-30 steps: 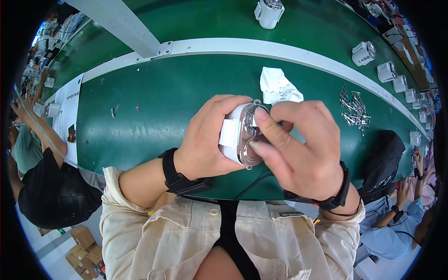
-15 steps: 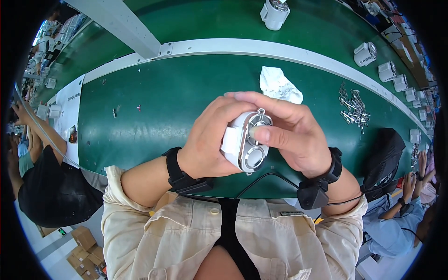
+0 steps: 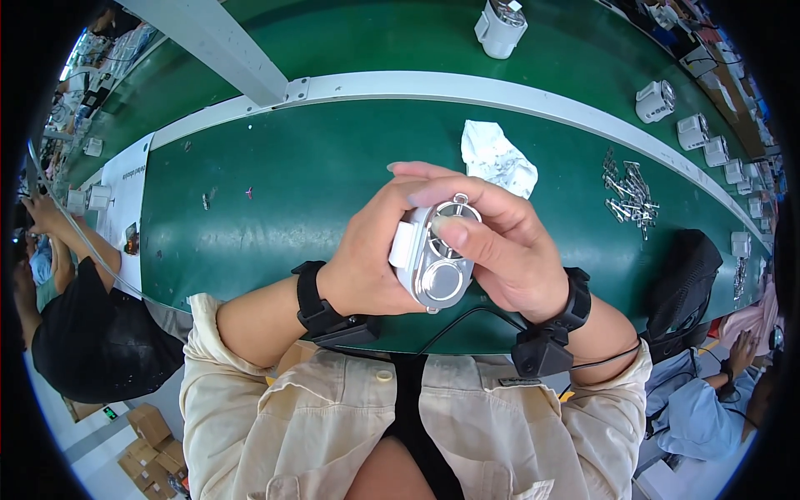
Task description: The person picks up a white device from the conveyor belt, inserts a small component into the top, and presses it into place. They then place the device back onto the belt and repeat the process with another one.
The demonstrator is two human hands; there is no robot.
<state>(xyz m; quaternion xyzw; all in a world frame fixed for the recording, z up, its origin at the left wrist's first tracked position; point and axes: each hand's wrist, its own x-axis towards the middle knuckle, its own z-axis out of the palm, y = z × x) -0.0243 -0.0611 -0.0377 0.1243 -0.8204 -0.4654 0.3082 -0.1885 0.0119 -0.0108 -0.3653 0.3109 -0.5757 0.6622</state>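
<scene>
A white oval device (image 3: 442, 282) with a shiny chrome face is held up above the green table, its kind not clear to me. Two round parts sit one above the other in its face, and a small metal loop sticks out at the far end. Wrapped round its left side and back is my left hand (image 3: 362, 250), its fingers partly hidden behind the device. With my right hand (image 3: 517, 250) I grip the far and right side, the thumb lying on the upper round part. Beyond my hands lies a crumpled white cloth (image 3: 498, 158).
Several small metal parts (image 3: 631, 196) lie in a pile on the right of the table, near a black bag (image 3: 685, 279). A white rail (image 3: 433, 83) crosses beyond. Past it stand similar white devices (image 3: 502, 32). A printed sheet (image 3: 125, 204) lies at the left; people sit on both sides.
My right hand has moved a little left, and the held device has shifted left and turned its face more upward. The white device beyond the rail sits slightly farther right.
</scene>
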